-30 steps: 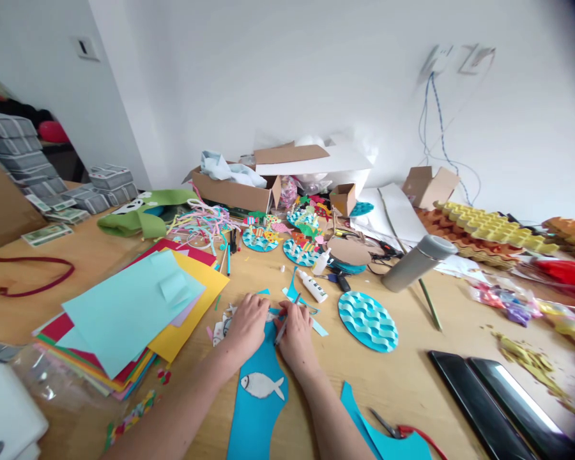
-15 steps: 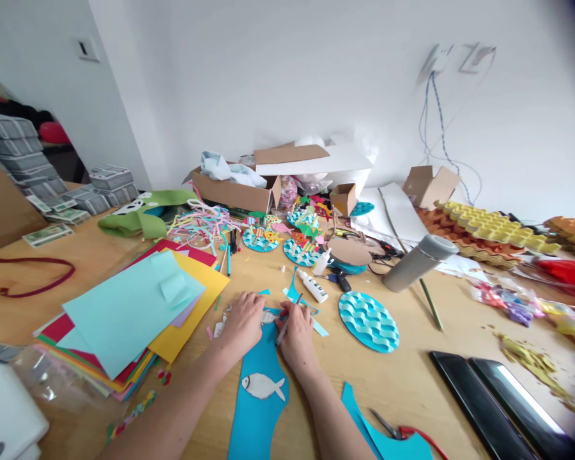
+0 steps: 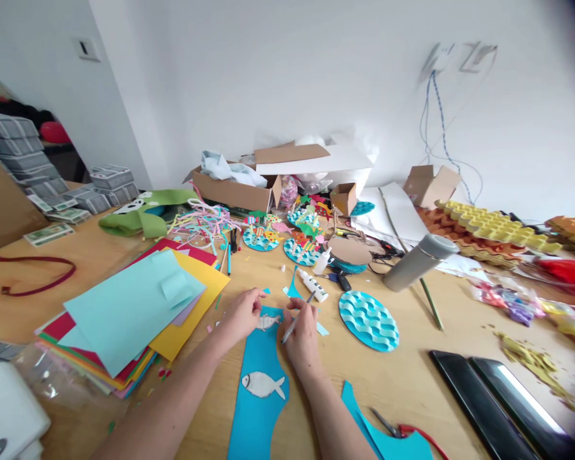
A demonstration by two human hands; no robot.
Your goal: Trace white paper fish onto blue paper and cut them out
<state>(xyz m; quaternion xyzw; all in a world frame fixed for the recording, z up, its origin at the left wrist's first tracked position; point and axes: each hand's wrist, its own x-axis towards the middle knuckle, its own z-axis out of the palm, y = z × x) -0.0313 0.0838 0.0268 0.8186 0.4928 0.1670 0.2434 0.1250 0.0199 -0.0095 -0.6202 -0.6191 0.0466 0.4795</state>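
Note:
My right hand is closed around a slim grey pen, its tip slanting down toward the right edge of a long blue paper piece. At the far end of that paper lies a white paper fish with drawn lines. Beside this fish, at the paper's left edge, my left hand has its fingers bent but apart, with nothing seen in them. Nearer to me, a second white fish with an outlined head lies flat on the blue paper.
White glue bottles stand and lie beyond my hands. A wavy blue disc and a grey flask are to the right. Coloured paper sheets are stacked left. Red-handled scissors rest by blue offcuts at the front right.
Both hands have drawn apart from the far fish, left hand leftward and right hand slightly rightward, so more of the fish shows. The pen stays in my right hand.

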